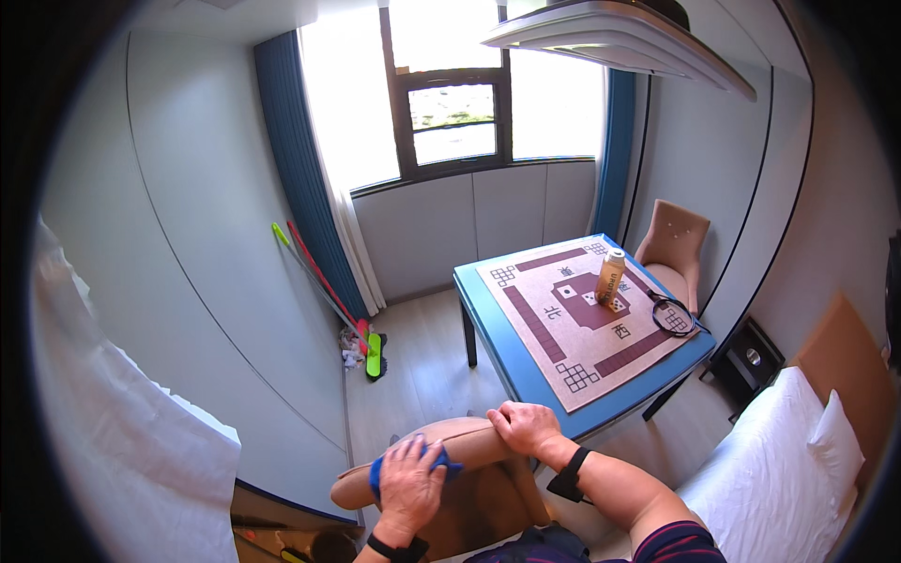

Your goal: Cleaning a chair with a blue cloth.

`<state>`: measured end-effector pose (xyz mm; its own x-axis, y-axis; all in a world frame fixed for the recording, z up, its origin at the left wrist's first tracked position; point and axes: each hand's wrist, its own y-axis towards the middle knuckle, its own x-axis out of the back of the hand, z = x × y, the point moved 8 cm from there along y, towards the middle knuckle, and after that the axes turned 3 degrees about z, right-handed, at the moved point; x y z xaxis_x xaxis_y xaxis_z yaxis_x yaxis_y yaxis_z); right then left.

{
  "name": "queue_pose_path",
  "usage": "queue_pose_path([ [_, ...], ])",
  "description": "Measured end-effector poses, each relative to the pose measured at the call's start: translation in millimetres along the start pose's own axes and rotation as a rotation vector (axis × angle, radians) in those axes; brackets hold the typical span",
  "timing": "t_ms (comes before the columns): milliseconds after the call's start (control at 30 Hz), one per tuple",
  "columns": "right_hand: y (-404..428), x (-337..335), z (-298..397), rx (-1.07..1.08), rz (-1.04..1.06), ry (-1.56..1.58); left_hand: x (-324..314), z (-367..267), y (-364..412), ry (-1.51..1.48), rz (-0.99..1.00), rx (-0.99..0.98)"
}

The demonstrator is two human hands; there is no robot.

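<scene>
Before me stands a chair with a tan upholstered backrest (468, 450). My left hand (408, 485) lies on a blue cloth (376, 478), pressing it against the left part of the backrest's top. Part of the cloth is hidden under the palm and fingers. At the backrest's right end my right hand (529, 426) grips the corner, fingers curled over the edge. Just beyond it is the near corner of a blue-edged table (486, 338), covered by a mahjong mat (521, 317). Each wrist wears a black band.
An amber bottle (609, 276) and a coiled black cable (654, 317) rest on the mat. Another tan chair (672, 236) stands behind the table. A green broom (374, 355) and red-handled dustpan (363, 331) lean at the left wall. A white-covered bed (760, 464) is at right.
</scene>
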<state>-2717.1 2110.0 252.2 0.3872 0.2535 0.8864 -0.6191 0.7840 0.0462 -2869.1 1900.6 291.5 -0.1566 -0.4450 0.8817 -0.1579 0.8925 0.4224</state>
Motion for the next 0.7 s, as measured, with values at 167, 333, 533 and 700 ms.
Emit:
queue_pose_path([
  [167,2.5,-1.1,-1.4,0.007,-0.008,-0.013,10.6,2.0,-3.3,-0.065,-0.013,-0.049],
  [333,-4.4,-2.5,-5.7,-0.007,-0.017,-0.004,27.9,58.1,-40.5,0.020,0.003,0.184],
  [533,-15.5,2.1,1.5,-0.009,-0.015,0.006,29.9,65.8,-49.2,0.259,0.077,0.281],
  [700,-11.1,3.7,5.2,0.014,-0.037,-0.010,-4.1,12.9,1.9,0.062,0.022,0.070],
])
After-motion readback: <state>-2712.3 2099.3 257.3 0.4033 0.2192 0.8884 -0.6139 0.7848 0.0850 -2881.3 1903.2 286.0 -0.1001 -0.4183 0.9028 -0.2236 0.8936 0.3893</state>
